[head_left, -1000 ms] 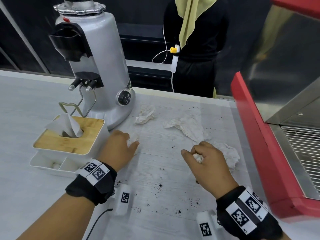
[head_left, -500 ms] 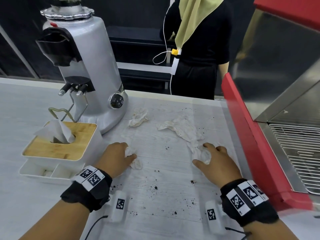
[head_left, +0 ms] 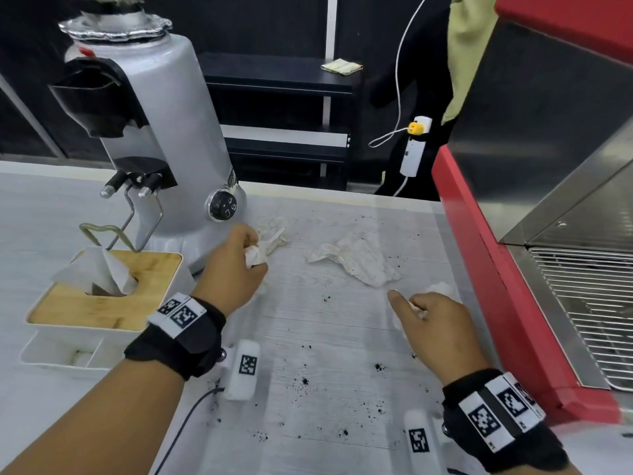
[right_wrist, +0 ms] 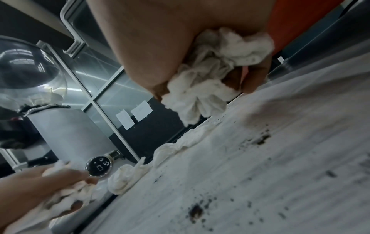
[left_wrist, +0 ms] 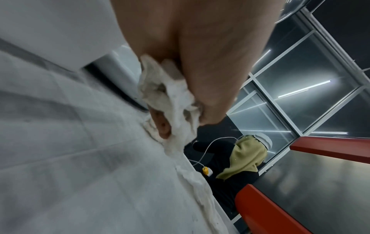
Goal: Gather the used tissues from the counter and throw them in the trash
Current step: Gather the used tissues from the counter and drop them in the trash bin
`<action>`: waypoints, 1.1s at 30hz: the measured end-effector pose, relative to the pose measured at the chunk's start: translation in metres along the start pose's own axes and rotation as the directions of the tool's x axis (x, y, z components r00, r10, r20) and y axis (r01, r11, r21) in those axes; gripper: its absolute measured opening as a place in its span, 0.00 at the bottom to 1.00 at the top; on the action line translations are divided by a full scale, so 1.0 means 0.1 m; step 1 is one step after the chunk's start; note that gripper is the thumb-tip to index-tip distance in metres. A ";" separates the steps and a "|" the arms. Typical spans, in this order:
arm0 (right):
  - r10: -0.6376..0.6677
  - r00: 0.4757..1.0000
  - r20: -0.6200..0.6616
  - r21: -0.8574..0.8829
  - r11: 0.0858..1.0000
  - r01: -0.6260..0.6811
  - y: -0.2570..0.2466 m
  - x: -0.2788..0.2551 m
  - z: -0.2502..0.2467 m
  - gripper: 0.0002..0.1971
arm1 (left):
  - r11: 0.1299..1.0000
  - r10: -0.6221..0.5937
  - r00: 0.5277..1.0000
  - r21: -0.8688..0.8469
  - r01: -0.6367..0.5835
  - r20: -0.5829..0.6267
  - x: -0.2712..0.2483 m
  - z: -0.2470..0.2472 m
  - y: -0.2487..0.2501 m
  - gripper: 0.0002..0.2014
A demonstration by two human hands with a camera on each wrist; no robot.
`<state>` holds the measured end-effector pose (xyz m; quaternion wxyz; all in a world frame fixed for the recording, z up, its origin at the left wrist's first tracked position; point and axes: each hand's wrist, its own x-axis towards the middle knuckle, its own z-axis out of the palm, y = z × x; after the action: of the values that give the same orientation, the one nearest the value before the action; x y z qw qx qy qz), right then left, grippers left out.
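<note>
My left hand grips a crumpled white tissue and reaches to a second crumpled tissue lying by the grinder's base. My right hand holds a bunched wad of tissue in its curled fingers, with the forefinger pointing out. Between the hands a flattened, stained tissue lies loose on the white counter. No trash bin shows in any view.
A grey coffee grinder stands at the back left, and a tissue box with a wooden lid sits in front of it. A red espresso machine borders the counter's right side. Coffee grounds speckle the counter. A person in black stands behind.
My left hand lifted its tissue and moved back toward the tissue by the grinder. My right hand gathered the tissue on the right into a wad and pulled it slightly toward me.
</note>
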<state>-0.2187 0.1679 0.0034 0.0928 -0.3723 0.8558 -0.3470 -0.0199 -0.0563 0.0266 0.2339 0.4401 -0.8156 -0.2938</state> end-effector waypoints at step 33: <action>0.053 0.972 0.230 -0.109 0.994 -0.029 -0.37 0.88 0.57 0.31 | 0.976 -0.023 0.971 -0.204 0.073 0.238 0.21 0.32 -0.08 0.11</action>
<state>-0.2356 0.0588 -0.0055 0.1797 -0.3970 0.8636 -0.2537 -0.0463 -0.0695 0.0007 0.1741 0.3946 -0.7908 -0.4343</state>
